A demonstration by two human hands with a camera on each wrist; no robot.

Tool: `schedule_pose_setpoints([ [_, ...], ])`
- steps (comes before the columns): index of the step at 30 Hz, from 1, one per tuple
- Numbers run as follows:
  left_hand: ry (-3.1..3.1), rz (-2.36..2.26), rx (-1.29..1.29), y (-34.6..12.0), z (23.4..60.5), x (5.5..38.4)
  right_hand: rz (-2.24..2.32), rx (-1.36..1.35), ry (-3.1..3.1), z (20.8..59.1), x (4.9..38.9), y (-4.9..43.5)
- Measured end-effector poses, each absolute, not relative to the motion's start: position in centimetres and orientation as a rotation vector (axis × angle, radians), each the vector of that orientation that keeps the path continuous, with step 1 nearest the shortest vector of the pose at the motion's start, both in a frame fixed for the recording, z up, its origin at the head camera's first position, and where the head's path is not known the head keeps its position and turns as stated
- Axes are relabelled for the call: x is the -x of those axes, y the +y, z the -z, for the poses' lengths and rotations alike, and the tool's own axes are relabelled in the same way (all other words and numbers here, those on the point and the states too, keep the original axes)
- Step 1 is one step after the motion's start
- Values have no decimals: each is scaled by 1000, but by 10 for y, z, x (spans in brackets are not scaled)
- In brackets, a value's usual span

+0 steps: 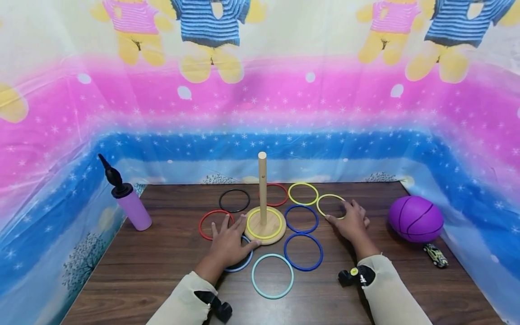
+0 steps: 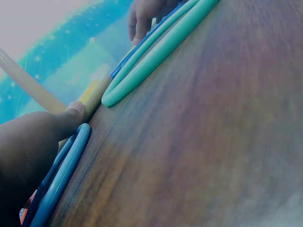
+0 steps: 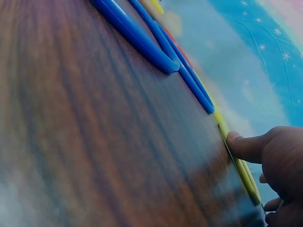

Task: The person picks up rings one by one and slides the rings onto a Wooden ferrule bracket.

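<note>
In the head view, a wooden peg (image 1: pixel 263 189) stands upright on a round wooden base (image 1: pixel 266 240), with a yellow ring (image 1: pixel 264 237) lying around its foot. My left hand (image 1: pixel 229 243) spreads its fingers over the base's left edge, and its thumb (image 2: pixel 75 109) touches the base in the left wrist view. Under that hand lies a light blue ring (image 1: pixel 248 262), partly hidden. On the right, my right hand (image 1: pixel 352 221) pinches another yellow ring (image 1: pixel 321 210) at its right side. The thumb (image 3: pixel 236 144) presses on that ring in the right wrist view.
Around the base lie a black ring (image 1: pixel 220 203), two red rings, a yellow ring (image 1: pixel 302 184), two blue rings and a mint ring (image 1: pixel 273 297). A purple pump (image 1: pixel 134 210) stands at the left; a purple ball (image 1: pixel 416 219) and a toy car (image 1: pixel 436 256) are at the right.
</note>
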State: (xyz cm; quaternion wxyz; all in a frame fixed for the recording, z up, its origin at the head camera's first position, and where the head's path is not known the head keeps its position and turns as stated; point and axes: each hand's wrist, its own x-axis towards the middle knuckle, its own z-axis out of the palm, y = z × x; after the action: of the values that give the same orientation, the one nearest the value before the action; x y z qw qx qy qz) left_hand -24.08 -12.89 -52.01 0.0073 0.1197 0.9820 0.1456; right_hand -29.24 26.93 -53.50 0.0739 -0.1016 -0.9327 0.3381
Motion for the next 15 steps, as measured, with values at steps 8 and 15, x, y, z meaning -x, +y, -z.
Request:
schedule_pose_setpoints([
  [8,3079,-452,-372,-130,521,239,-974,276,-2858,534,291,267],
  [15,3082,-455,-379,-129,519,239,-928,292,-2898,535,292,268],
])
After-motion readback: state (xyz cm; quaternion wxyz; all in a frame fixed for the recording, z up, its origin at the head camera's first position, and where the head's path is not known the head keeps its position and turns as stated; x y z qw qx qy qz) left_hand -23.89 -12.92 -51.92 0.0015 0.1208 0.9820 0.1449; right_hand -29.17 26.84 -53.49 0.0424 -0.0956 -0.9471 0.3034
